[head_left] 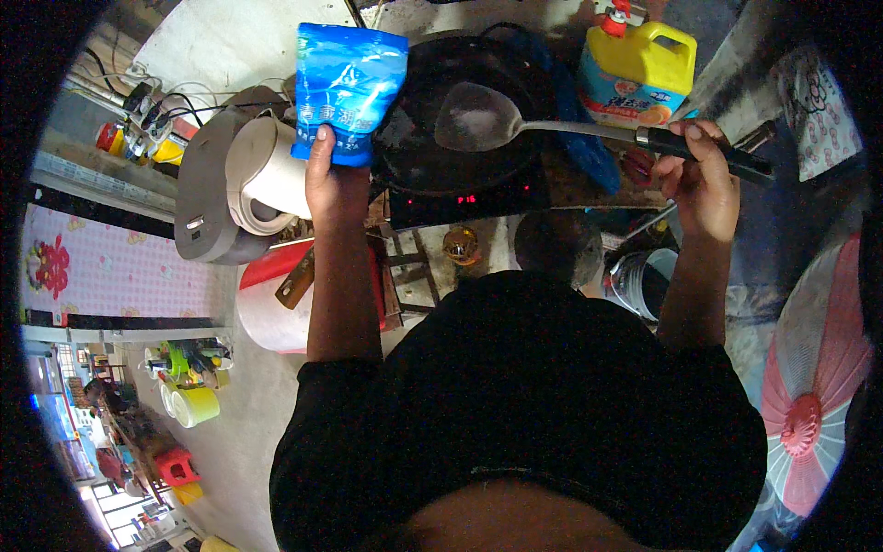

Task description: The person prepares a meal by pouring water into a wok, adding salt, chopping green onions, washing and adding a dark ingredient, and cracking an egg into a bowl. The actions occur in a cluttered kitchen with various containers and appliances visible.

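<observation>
My left hand (338,187) is closed round the lower end of a blue plastic pouch (351,78), its thumb pressed on the front. The pouch stands upright at the left of a black wok (405,152). In my right hand (704,179) is the dark handle of a metal wok spatula (579,130), held level with its blade over the wok. A small whitish patch of powder or grains (473,122) shows on the blade. The wok sits on an induction cooker (423,212) with a lit red display. The pouch's top opening cannot be made out.
A yellow jug (667,69) with a red pump stands beyond the spatula. At the left are a white kettle (267,170) and a grey-brown rice cooker (198,193). A wooden handle (296,278) juts out near my left forearm. A bucket (627,281) stands near my right forearm.
</observation>
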